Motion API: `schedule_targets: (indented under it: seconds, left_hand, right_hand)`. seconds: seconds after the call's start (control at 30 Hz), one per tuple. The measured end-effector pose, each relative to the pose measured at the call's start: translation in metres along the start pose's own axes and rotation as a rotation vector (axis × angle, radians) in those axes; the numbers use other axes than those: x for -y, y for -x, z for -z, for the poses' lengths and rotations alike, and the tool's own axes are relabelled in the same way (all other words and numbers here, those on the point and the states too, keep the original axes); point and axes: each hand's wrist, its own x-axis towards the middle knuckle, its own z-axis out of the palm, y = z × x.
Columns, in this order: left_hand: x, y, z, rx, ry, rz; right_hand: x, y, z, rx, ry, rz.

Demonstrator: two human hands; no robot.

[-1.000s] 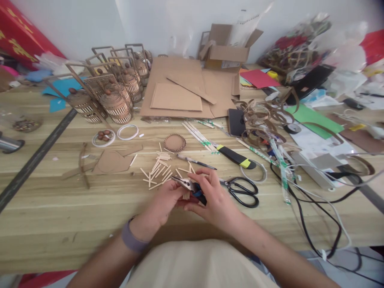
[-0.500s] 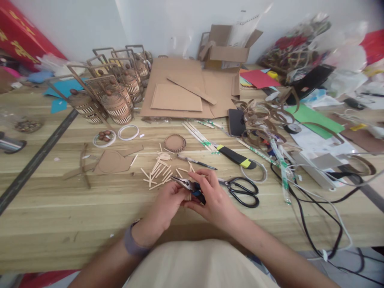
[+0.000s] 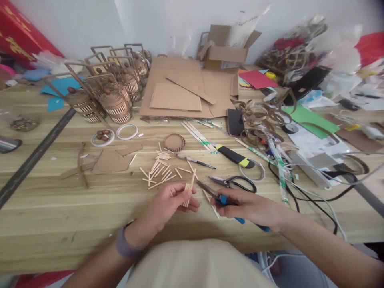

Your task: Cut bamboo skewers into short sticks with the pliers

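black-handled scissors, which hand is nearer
Right. The right hand, holding blue-handled metal pliers, sits just below the black-handled metal scissors in view; the left hand, holding pale wooden sticks, is farther left.

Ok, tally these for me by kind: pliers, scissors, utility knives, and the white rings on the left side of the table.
Needle-nose pliers: 1, in the right hand
Black-handled scissors: 1
Black-and-yellow utility knife: 1
White rings: 2, one with brown balls inside it
Total: 5
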Motion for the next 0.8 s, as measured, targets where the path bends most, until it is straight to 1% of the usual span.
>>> schedule_targets:
  seconds: [0.07,0.17,0.3,0.43,0.8]
  left_hand:
    - [-0.002,0.001,-0.003,0.03,-0.026,0.006]
    - [-0.002,0.002,-0.005,0.078,-0.033,0.024]
    - [0.002,0.001,-0.006,0.116,0.011,0.047]
    - [0.005,0.0,-0.007,0.147,0.031,0.055]
    - [0.005,-0.003,-0.008,0.152,0.054,0.096]
  right_hand:
    - [0.003,-0.002,-0.004,0.036,-0.044,-0.05]
    - [0.01,-0.008,-0.01,0.07,-0.107,-0.06]
    - [0.017,-0.017,-0.011,0.111,-0.103,-0.064]
    - [0.018,-0.021,-0.011,0.153,-0.099,-0.073]
    - [0.01,-0.025,-0.013,0.17,-0.035,-0.013]
